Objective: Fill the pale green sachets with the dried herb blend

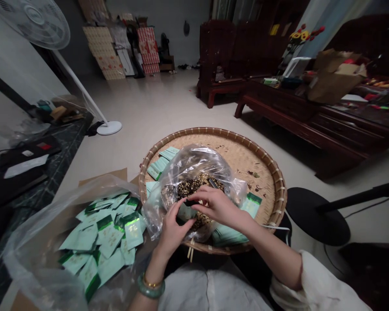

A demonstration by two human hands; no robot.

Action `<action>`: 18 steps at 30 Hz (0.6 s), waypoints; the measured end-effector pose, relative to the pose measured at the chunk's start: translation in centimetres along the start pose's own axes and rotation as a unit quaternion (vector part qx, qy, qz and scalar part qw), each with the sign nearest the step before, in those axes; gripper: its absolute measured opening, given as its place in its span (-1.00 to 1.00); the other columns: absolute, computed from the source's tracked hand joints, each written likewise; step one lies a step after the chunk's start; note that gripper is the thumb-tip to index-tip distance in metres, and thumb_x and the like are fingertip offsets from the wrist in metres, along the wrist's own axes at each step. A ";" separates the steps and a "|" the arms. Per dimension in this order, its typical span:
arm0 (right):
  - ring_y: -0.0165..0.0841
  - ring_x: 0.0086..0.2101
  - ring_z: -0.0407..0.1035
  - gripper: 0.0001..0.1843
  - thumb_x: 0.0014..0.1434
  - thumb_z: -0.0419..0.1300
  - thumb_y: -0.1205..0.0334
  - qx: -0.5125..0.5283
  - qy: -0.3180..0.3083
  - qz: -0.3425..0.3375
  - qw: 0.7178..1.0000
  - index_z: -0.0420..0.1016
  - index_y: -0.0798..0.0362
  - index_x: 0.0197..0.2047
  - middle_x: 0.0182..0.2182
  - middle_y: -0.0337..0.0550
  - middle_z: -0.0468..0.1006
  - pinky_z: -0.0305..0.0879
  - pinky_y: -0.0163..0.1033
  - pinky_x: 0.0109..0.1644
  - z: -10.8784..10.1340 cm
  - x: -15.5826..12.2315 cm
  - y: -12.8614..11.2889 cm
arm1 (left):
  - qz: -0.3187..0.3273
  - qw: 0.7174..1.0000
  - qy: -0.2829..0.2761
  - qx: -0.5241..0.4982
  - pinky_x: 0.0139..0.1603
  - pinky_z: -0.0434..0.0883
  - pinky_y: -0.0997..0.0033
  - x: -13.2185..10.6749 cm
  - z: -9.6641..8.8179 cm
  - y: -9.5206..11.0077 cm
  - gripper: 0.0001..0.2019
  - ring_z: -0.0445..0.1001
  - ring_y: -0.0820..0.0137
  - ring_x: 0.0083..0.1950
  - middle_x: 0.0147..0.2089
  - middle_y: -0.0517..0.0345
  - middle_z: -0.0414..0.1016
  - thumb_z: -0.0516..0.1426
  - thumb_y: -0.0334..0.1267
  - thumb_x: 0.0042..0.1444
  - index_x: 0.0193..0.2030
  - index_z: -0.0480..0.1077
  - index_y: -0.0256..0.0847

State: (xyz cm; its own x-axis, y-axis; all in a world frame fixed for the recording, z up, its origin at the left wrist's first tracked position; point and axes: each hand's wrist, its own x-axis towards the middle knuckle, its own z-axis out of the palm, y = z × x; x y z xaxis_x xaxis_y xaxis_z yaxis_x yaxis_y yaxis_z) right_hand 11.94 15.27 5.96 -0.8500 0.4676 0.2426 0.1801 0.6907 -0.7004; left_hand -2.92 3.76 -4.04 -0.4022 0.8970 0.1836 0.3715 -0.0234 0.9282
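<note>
Bamboo tray (246, 162): woven, rough, matt. Plastic bag (194, 162): clear, glossy, crinkled. Sachets (110, 233): smooth, faint sheen (paper or foil, unclear).

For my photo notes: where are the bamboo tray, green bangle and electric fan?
bamboo tray (253, 170), head view, on bare weave
green bangle (151, 289), head view, on its band
electric fan (35, 21), head view, on its guard

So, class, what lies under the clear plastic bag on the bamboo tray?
Pale green sachets show at the edges of the plastic bag; the bamboo tray beneath is hidden by the bag and its dark, flaky contents.
</note>
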 end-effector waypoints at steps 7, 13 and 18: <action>-0.31 -0.28 0.29 -0.85 0.19 0.23 0.18 -0.067 -0.008 -0.005 0.998 0.53 0.09 -0.32 -0.33 -0.11 0.39 0.23 -0.24 -0.22 0.7 -0.4 0.8 | -0.015 1.000 0.012 0.016 0.23 0.26 0.05 0.0 0.0 -0.1 -0.46 0.39 0.12 0.16 0.12 -0.10 0.45 0.30 -0.23 -0.09 0.10 0.39 -0.22; -0.41 -0.38 0.28 -0.75 0.28 0.11 0.16 0.058 -0.020 0.035 0.997 0.43 0.10 -0.39 -0.39 -0.20 0.37 0.20 -0.30 -0.28 -1.1 -0.2 2.1 | -0.138 0.982 -0.036 -0.121 0.03 0.46 0.17 0.4 -1.1 0.5 -0.54 0.55 0.18 -0.04 -0.03 -0.02 0.59 0.29 -0.27 -0.15 -0.02 0.48 -0.25; -0.39 -0.35 0.29 -0.70 0.27 0.11 0.12 0.082 -0.048 0.035 0.995 0.40 0.10 -0.45 -0.37 -0.18 0.38 0.20 -0.29 -0.25 -2.3 -0.3 3.2 | -0.183 0.970 -0.065 -0.147 -0.17 0.52 0.24 1.1 -1.8 1.7 -0.64 0.59 0.21 -0.25 -0.23 0.01 0.65 0.33 -0.29 -0.25 -0.21 0.56 -0.29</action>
State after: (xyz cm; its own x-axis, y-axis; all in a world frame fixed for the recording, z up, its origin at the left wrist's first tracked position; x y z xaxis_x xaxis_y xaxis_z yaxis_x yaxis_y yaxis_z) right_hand 13.97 18.65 5.18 -0.8827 0.4513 0.1308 0.1631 0.5554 -0.8155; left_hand -4.28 3.90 -1.70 -0.3459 0.9167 -0.1998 -0.0386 0.1989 0.9793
